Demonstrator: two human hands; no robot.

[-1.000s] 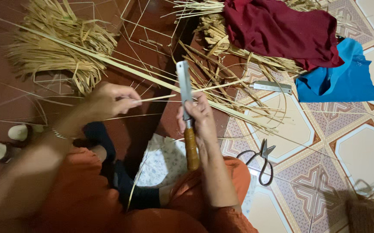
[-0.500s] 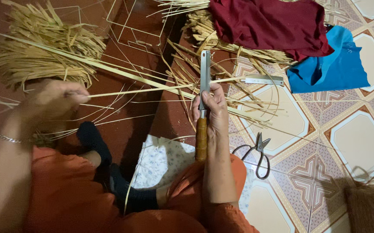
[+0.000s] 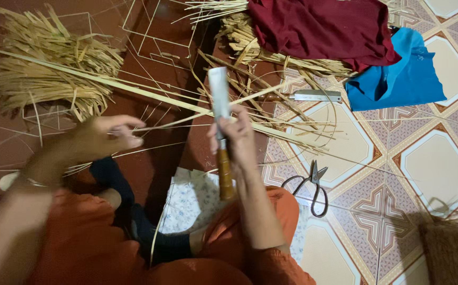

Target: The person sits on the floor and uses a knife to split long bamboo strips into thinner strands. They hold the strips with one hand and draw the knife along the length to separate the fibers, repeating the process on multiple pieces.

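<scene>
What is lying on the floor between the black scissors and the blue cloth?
In the head view, a second knife and loose straw strips lie on patterned tiles between the black scissors and the blue cloth.

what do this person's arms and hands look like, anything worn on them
Both forearms are bare, with no sleeves reaching them and no gloves. The left hand is motion-blurred; a thin metallic bangle circles its wrist. The right hand shows no ring or band that can be made out. Orange clothing covers the lap below the arms.
</scene>
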